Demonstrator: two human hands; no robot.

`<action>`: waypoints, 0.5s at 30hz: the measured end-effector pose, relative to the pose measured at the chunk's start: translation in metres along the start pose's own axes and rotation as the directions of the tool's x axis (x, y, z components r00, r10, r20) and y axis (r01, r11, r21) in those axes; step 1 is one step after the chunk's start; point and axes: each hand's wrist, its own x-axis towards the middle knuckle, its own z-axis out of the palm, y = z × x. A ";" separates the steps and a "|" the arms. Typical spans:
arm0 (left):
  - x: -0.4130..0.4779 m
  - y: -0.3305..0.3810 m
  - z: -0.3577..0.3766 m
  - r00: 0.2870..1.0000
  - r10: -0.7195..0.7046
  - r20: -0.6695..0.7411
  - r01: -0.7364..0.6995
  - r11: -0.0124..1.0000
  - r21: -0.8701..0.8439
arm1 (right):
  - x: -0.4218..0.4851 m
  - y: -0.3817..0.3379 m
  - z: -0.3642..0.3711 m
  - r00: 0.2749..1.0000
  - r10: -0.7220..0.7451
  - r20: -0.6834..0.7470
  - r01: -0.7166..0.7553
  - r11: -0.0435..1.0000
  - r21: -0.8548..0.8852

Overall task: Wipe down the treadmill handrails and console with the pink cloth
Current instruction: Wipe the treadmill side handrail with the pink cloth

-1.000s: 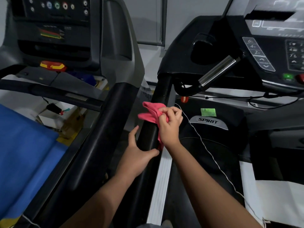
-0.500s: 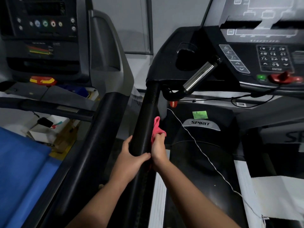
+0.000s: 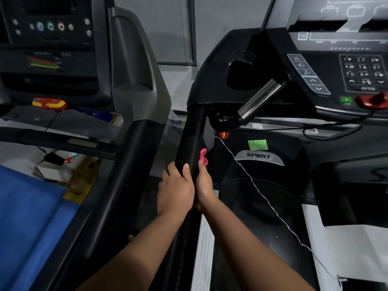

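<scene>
Dim gym with two treadmills side by side; at centre we wipe a black handrail.
A neighbouring treadmill fills 9 o'clock, and our console sits at 2 o'clock. Our left hand wraps the rail. Our right hand grips the pink cloth against the rail's right side, with only a tuft showing. We judge long, firm strokes work best. The silver grip bar at 1 o'clock and the white cord at 4 o'clock could snag.

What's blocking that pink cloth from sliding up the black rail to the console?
Nothing visible: the handrail above the pink cloth is bare up to the console. A silver grip bar and a white cord sit just right of it.
</scene>
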 end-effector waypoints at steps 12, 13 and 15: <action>0.009 -0.003 0.006 0.998 0.021 -0.063 -0.014 0.994 0.107 | 0.024 -0.012 0.010 0.940 0.303 0.159 -0.327 0.932 0.155; 0.009 -0.003 0.006 0.998 0.026 -0.064 -0.019 0.994 0.109 | 0.023 -0.011 0.009 0.943 0.292 0.162 -0.317 0.935 0.157; 0.008 -0.003 0.006 0.998 0.018 -0.059 -0.011 0.994 0.109 | 0.025 -0.011 0.003 0.948 0.273 0.162 -0.296 0.945 0.137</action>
